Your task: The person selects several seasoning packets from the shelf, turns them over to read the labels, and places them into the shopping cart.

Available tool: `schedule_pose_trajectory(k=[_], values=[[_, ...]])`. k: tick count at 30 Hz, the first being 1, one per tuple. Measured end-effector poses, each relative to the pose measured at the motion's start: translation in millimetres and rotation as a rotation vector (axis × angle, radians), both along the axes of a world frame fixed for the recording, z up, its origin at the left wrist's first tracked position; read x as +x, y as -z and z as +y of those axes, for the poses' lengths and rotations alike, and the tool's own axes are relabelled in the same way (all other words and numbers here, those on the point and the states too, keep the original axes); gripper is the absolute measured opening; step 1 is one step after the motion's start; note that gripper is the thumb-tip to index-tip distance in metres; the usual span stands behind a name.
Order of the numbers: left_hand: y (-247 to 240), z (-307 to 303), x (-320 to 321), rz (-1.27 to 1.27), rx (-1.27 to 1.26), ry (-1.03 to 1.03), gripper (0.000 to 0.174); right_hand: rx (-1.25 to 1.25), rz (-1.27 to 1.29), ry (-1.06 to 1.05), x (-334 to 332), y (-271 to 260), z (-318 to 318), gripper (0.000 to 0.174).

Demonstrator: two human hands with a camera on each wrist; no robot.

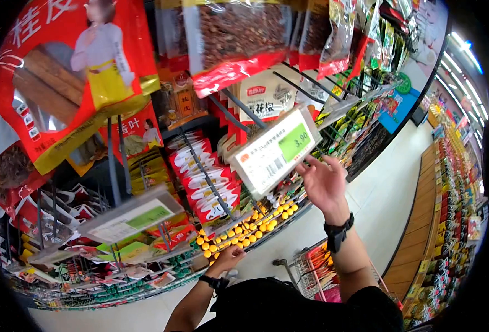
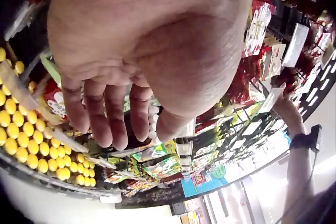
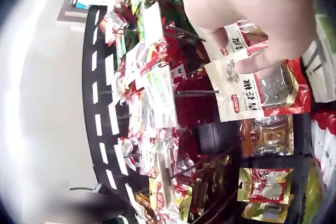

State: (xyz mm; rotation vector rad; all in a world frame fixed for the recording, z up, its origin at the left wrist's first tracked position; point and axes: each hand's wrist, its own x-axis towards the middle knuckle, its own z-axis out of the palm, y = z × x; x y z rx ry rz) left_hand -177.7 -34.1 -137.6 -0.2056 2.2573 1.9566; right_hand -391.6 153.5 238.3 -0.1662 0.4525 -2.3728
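My right hand [image 1: 326, 181] is raised to the shelf at the right edge of a white price tag [image 1: 277, 152], fingers loosely bent. In the right wrist view its fingertips overlap a cream-and-red spice packet [image 3: 241, 90] with a clear window; the same kind of packet [image 1: 266, 94] hangs behind the tag in the head view. My left hand [image 1: 228, 260] is low, in front of the shelf beside yellow-capped containers [image 1: 250, 235]. In the left wrist view the left hand [image 2: 142, 61] shows its palm and relaxed fingers, with nothing held.
A large red cinnamon packet [image 1: 62, 83] hangs close at the upper left. Metal hooks and another price tag [image 1: 131, 214] jut out from the rack. A shopping cart [image 1: 324, 276] with goods stands at my right. A wood-fronted display [image 1: 416, 221] lines the aisle's far side.
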Motion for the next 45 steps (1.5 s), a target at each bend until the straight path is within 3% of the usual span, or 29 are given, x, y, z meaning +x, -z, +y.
schedule_pose_trajectory(k=[6,10,14,16,18,20,24,26,27,28,31,35,43,45], values=[[-9.5,-39.5,13.4,-0.037,0.056,-0.033,0.024,0.057,-0.018,0.169,-19.3,6.8,-46.2,0.026],[-2.0,-47.7,20.8,-0.124,0.118,-0.088,0.026,-0.026,0.057,0.065,-10.9,3.8,-52.9,0.033],[-6.7,-50.7,11.1,-0.168,0.027,0.043,0.028,0.051,0.023,0.162,-5.9,3.8,-49.4,0.030],[-8.9,-47.9,6.7,-0.201,0.125,0.098,0.030,0.159,-0.118,0.310,4.9,-5.2,-47.8,0.025],[36.5,-39.2,0.8,-0.153,0.084,0.148,0.030,0.043,-0.117,0.302,-7.2,16.7,-26.8,0.025],[58.8,-30.0,-0.7,-0.063,0.086,0.154,0.031,0.125,-0.096,0.294,7.1,-2.9,-22.9,0.016],[27.6,-23.7,-11.5,-0.211,0.032,0.262,0.029,0.280,-0.058,0.295,13.7,-0.9,-12.9,0.011],[23.5,-23.4,-15.6,-0.155,0.014,0.318,0.029,0.303,-0.023,0.296,18.8,-0.8,-13.9,0.009],[16.3,-22.3,-17.2,-0.183,0.000,0.326,0.028,0.333,-0.019,0.382,28.5,-10.1,-19.4,0.011],[9.8,-21.6,-17.1,-0.213,-0.013,0.329,0.028,0.275,0.157,0.332,17.9,20.3,-3.3,0.039],[1.7,-23.8,-18.5,-0.183,-0.016,0.365,0.027,0.231,0.108,0.405,32.9,0.6,-4.8,0.051],[9.7,-21.9,-20.5,-0.214,0.036,0.383,0.029,0.067,0.105,0.350,47.5,-12.5,14.7,0.053],[42.4,-10.9,-11.0,-0.328,0.113,0.485,0.035,0.202,0.120,0.469,72.7,-3.3,44.0,0.054],[20.1,-7.0,-10.8,-0.330,0.070,0.495,0.032,0.195,0.083,0.521,75.9,5.4,54.0,0.055]])
